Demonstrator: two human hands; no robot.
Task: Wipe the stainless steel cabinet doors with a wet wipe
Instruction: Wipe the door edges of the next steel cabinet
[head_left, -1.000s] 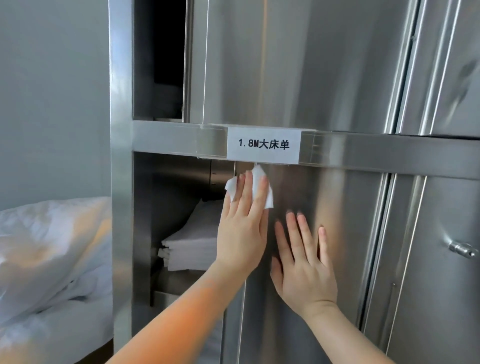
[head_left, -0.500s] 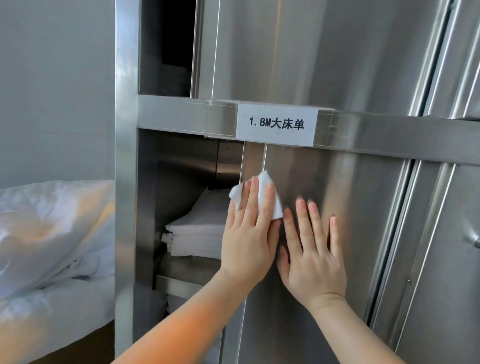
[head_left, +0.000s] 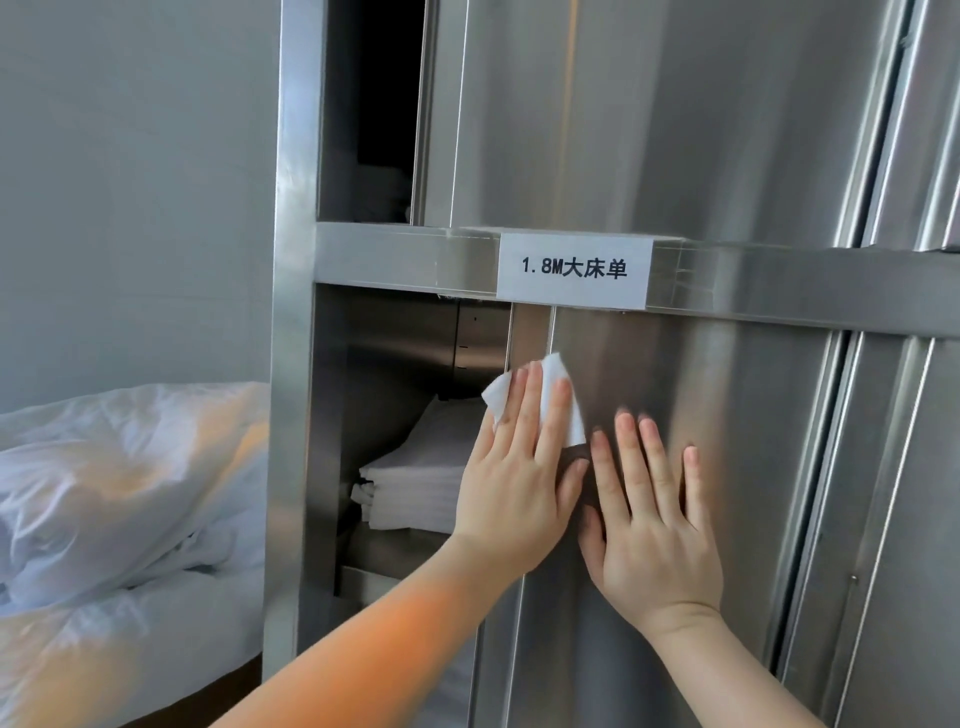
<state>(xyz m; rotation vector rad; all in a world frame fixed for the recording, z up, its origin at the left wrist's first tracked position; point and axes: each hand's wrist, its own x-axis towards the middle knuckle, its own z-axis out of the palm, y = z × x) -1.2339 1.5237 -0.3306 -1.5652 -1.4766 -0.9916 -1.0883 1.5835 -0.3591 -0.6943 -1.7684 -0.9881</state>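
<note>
The lower stainless steel cabinet door (head_left: 737, 467) stands slid partly aside, its left edge near the middle of the frame. My left hand (head_left: 519, 467) presses a white wet wipe (head_left: 558, 400) flat against the door near that edge, fingers straight and pointing up. The wipe sticks out above and left of the fingertips. My right hand (head_left: 649, 525) lies flat on the same door just right of the left hand, fingers spread and pointing up. An upper steel door (head_left: 649, 114) sits above the cross rail.
A white paper label (head_left: 574, 268) with printed text is taped on the cross rail (head_left: 395, 254). Folded white sheets (head_left: 410, 493) lie on the shelf in the open gap. A bed with rumpled white bedding (head_left: 119, 499) stands at the left, against a grey wall.
The left hand with the wipe has slid a little down the door from under the label. The right hand has stayed flat beside it. The view has shifted.
</note>
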